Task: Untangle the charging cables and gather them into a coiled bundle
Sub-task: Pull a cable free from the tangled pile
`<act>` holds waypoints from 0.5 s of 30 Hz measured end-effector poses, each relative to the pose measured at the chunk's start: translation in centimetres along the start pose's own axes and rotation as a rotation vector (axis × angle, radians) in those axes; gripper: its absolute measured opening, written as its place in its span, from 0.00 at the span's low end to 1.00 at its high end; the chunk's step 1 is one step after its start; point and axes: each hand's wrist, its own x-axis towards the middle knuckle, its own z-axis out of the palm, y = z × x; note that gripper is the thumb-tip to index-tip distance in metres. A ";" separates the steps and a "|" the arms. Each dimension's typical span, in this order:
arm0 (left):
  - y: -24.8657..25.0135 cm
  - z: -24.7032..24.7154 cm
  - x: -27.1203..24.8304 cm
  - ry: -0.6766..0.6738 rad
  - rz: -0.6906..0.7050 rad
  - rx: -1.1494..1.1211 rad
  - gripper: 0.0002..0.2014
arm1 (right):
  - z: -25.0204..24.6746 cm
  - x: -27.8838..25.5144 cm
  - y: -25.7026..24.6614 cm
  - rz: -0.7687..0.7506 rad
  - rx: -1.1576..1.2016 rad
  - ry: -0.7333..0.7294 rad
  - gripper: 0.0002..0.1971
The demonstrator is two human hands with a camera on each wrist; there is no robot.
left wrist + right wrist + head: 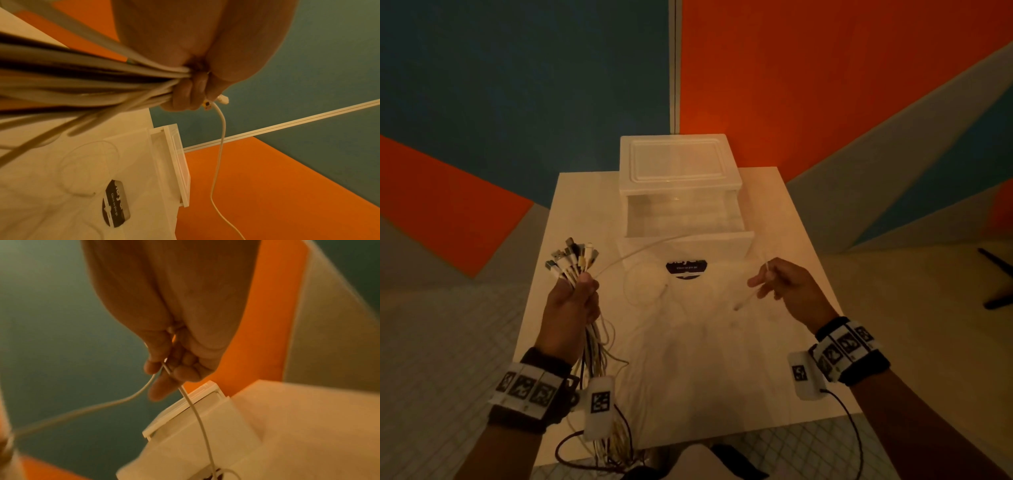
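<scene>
Two hands: left hand [571, 305] grips cable bundle [575, 260]; right hand [787, 284] pinches white cable [751, 297].

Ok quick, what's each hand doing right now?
Left hand: gripping the bundle of charging cables, plug ends sticking up.
Right hand: pinching a single white cable that runs across to the bundle.
</scene>
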 end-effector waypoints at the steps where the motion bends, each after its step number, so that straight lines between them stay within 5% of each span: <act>1: 0.0 0.0 0.1 0.005 -0.005 0.002 0.12 | -0.2 -0.2 0.3 -0.018 0.006 0.006 0.10; 5: -0.2 -0.3 0.3 0.011 -0.020 -0.017 0.13 | -1.5 -1.3 1.8 0.054 -0.124 -0.120 0.12; 10: 0.0 0.2 0.0 -0.004 -0.027 -0.001 0.11 | -1.8 -3.9 2.8 0.194 0.090 -0.208 0.11; 15: 0.1 0.7 -0.4 -0.038 -0.014 -0.024 0.11 | -2.3 -10.5 7.1 0.520 0.025 -0.670 0.11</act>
